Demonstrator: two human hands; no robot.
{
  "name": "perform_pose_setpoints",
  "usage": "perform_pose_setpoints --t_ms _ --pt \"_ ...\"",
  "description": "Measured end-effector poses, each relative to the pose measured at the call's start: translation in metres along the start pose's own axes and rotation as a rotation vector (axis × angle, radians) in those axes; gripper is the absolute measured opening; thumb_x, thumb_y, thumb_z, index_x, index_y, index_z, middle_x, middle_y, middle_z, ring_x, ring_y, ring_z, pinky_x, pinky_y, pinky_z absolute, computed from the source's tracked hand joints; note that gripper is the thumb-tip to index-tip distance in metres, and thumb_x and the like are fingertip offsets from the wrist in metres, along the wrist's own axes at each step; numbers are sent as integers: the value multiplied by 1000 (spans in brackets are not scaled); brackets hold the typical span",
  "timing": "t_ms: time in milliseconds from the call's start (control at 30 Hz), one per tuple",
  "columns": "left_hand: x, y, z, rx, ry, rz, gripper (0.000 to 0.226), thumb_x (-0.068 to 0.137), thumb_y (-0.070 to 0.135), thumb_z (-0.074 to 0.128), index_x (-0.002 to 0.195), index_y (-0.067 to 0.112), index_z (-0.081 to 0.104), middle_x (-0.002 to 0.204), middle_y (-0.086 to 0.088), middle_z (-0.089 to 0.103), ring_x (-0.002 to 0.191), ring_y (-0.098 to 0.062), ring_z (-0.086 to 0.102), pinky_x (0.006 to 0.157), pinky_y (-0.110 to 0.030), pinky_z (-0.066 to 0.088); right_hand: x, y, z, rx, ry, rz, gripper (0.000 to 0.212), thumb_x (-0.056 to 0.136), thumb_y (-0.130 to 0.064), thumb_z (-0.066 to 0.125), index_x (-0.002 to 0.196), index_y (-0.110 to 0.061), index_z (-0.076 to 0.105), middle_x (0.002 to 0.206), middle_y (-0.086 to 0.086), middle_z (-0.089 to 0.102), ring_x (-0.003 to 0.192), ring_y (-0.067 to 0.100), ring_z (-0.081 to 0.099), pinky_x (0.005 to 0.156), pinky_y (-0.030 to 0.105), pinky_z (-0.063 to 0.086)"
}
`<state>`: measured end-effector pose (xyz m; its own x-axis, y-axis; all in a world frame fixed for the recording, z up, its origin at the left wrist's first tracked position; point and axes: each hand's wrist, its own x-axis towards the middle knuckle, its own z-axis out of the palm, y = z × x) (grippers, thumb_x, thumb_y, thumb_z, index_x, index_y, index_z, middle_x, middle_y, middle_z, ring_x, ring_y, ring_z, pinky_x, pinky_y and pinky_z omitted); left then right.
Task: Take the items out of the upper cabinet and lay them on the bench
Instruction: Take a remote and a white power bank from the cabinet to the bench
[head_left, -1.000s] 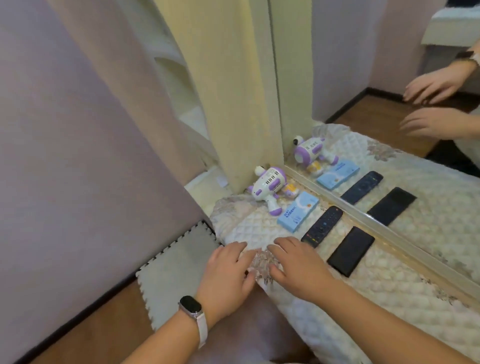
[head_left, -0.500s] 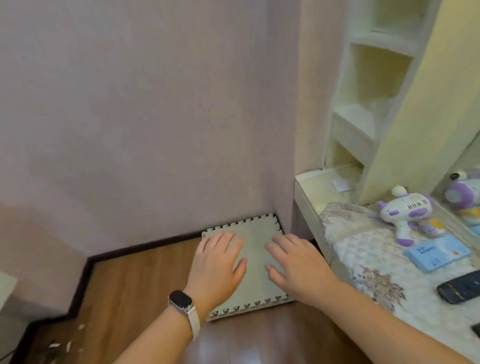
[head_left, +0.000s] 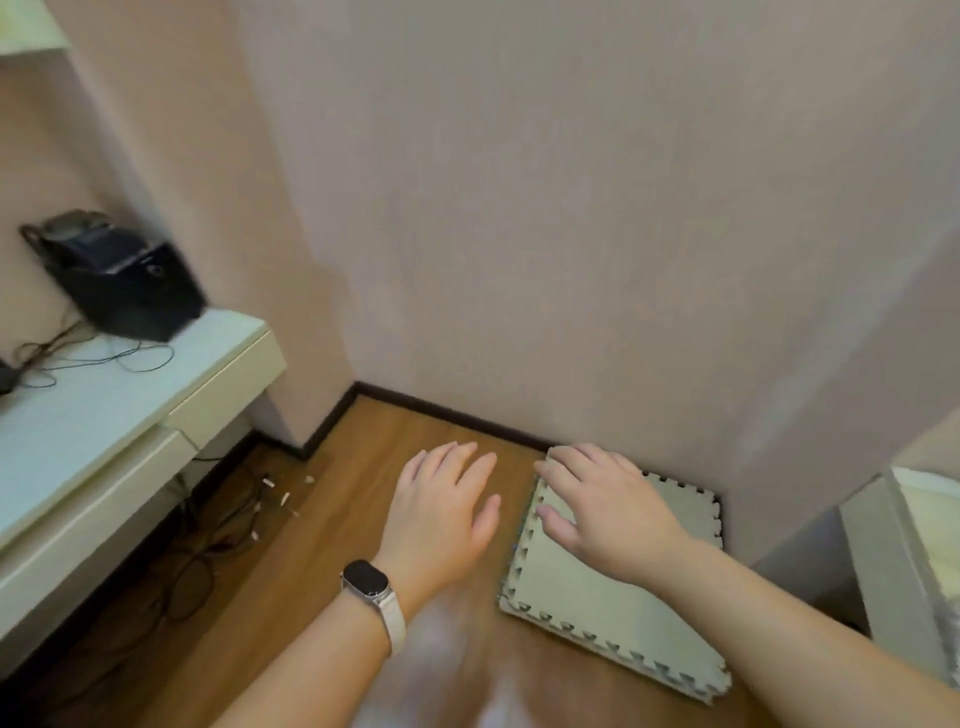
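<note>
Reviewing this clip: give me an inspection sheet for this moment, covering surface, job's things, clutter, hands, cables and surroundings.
Surface: wood floor with a foam mat by the wall.
Job's things: nothing seen.
Clutter: small pale scraps on the floor.
Hands: left hand and right hand both flat, fingers straight, holding nothing.
Cables: thin wires on the desk; cords on the floor beneath it.
Surroundings: white desk with a black device; plain wall.

Desk (head_left: 104, 415) — cut off at left edge.
</note>
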<state>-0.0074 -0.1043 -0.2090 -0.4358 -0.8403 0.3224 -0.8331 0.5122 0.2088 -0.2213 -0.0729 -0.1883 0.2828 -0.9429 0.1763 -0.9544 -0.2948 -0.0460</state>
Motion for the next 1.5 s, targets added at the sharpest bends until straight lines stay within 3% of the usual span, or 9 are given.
perform_pose_setpoints --t_ms 333,867,1233,1500 --pt "-15 -64 -6 94 -17 -280 45 89 44 51 129 25 59 130 2 60 125 -19 52 107 -42 37 96 -39 34 71 -23 -284 49 87 -51 46 121 -21 65 118 1 66 113 25 60 88 38 50" --pt "74 -117 -21 355 -19 -596 45 91 44 46 128 25 60 129 1 62 124 -20 54 107 -43 39 285 -21 55 231 -15 -655 49 89 -51 45 125 -21 62 122 1 64 116 24 57 93 40 48" --pt "84 -169 -37 422 16 -743 43 89 43 48 126 26 62 129 2 63 124 -20 55 107 -43 38 358 -61 57 282 -25 -784 51 89 -50 42 127 -22 62 126 0 64 118 23 57 97 41 47" --pt "88 -274 -47 412 73 -749 42 88 41 56 125 25 63 126 0 64 118 -21 57 102 -42 43 449 -126 61 205 26 -816 49 88 -49 45 121 -19 65 118 1 67 109 24 61 87 39 51"
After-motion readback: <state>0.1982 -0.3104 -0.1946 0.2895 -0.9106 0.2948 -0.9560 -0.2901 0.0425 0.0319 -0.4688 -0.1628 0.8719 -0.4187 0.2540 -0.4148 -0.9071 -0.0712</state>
